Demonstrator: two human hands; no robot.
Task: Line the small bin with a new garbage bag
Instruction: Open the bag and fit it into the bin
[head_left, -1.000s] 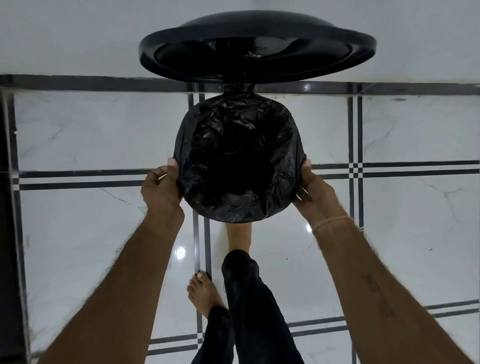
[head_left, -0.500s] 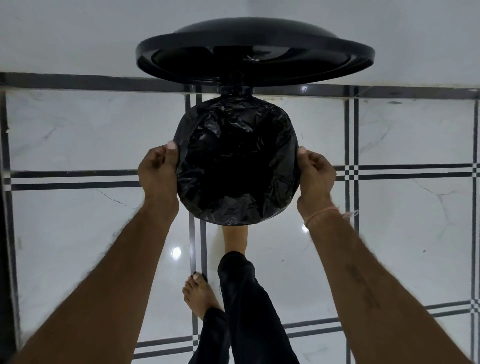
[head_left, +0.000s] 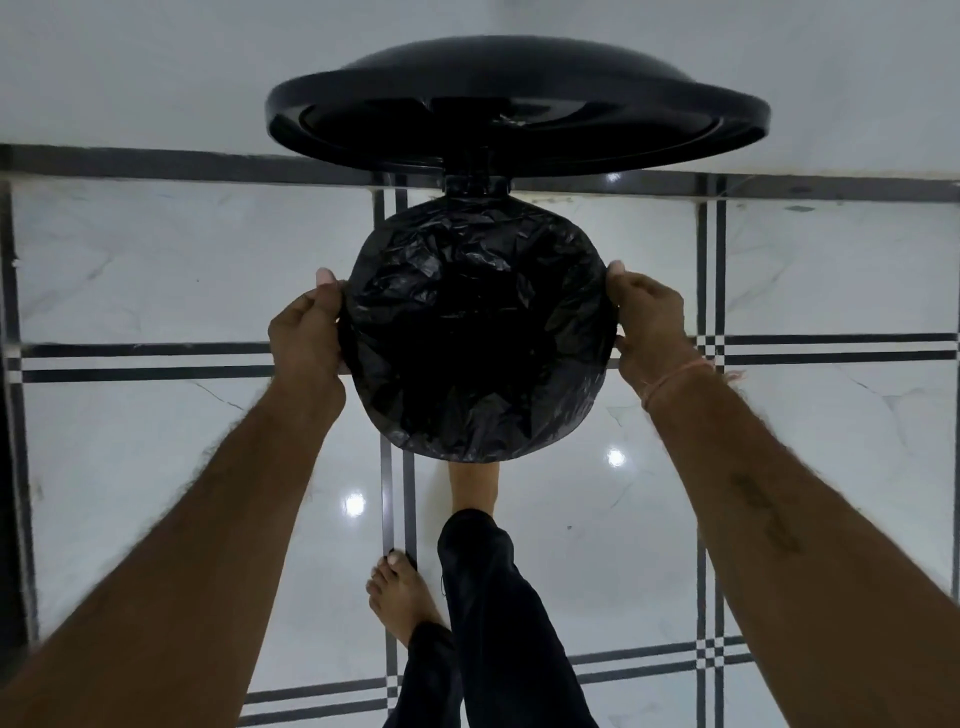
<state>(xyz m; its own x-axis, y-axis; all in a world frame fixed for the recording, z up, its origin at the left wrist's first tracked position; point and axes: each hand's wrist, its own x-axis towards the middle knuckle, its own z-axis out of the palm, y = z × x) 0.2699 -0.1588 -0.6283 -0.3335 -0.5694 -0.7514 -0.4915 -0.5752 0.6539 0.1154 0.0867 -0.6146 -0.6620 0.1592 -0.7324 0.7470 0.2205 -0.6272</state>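
Pedal bin (head_left: 475, 447), lid (head_left: 514, 109) raised, lined with black garbage bag (head_left: 475, 332) folded over rim. Left hand (head_left: 306, 332) and right hand (head_left: 652, 327) each gripping bag edge at opposite sides. Standing on white tiled floor (head_left: 156, 270).

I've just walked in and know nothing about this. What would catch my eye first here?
Dead centre sits a small bin lined with a crinkled black bag, its wide round lid tipped open above it against the pale wall. The left hand and right hand pinch the bag at the rim on either side. Below, a bare foot reaches under the bin on the glossy white tiled floor.
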